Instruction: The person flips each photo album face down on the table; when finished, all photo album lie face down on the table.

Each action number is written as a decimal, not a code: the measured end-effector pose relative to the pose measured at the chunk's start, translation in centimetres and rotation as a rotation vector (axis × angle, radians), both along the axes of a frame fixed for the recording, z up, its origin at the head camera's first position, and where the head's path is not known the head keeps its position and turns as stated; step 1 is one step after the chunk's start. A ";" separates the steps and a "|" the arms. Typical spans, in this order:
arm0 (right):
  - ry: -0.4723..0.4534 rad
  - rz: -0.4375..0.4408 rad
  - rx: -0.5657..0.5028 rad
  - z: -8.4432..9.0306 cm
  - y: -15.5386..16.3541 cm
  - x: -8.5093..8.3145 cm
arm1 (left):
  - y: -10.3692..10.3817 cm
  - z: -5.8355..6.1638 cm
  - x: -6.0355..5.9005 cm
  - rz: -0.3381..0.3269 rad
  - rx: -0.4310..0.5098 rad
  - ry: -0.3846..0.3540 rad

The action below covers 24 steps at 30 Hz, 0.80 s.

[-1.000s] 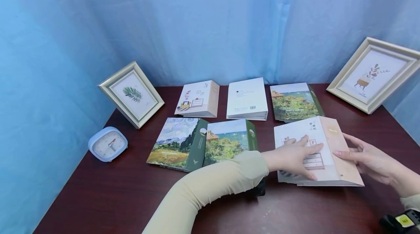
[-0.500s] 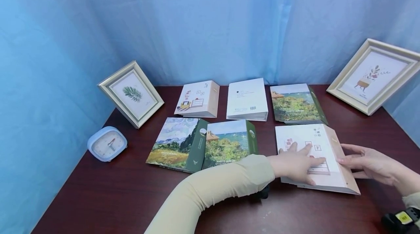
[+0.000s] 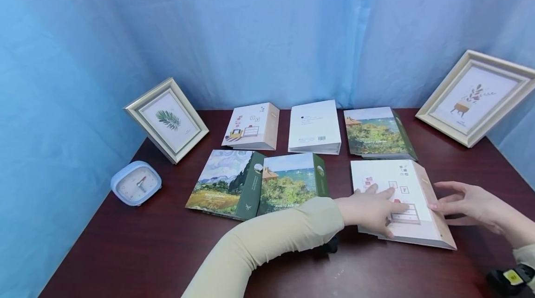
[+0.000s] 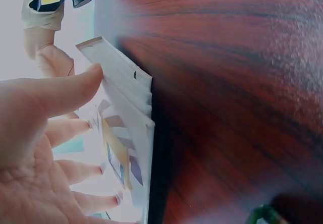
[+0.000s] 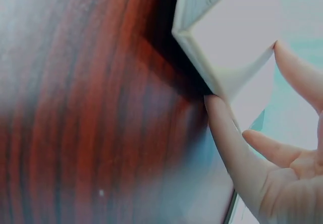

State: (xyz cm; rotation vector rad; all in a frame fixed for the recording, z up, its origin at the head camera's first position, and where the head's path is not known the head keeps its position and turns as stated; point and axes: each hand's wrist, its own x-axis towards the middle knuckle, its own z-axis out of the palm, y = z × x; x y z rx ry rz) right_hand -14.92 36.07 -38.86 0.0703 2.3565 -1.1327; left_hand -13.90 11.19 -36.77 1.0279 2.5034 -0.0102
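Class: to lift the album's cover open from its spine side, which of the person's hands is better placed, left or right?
Probably the right hand: its fingertips touch the spine edge of the white album, which lies on the table. The left hand lies flat across the cover, holding it down.

Six photo albums (image 3: pixel 399 200), two picture frames (image 3: pixel 167 119), one clock (image 3: pixel 135 183).

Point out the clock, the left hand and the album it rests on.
clock (image 3: pixel 136 183): head view, on its face.
left hand (image 3: pixel 368 208): head view, on the back of the hand.
album (image 3: pixel 411 178): head view, on bare cover past the fingers.
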 end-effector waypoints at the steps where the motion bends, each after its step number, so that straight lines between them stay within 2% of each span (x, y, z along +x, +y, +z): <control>1: 0.010 0.001 0.021 0.1 0.0 0.0 | -0.1 0.2 -0.1 -0.013 0.005 0.006; 5: 0.057 0.015 0.094 0.3 0.0 0.0 | -0.6 0.8 -0.6 -0.080 0.078 0.018; 8: 0.073 0.016 0.109 0.5 0.0 0.2 | -1.1 1.1 -0.9 -0.097 0.162 -0.018; 12: 0.084 0.025 0.097 0.9 -0.5 0.5 | -1.9 1.4 -1.1 -0.042 0.251 -0.090; 18: 0.140 0.058 0.094 2.2 -2.4 0.9 | -3.7 2.4 -1.2 0.015 0.359 -0.060; 24: 0.222 0.133 0.134 3.5 -4.7 1.1 | -6.4 3.1 -1.1 0.087 0.516 -0.019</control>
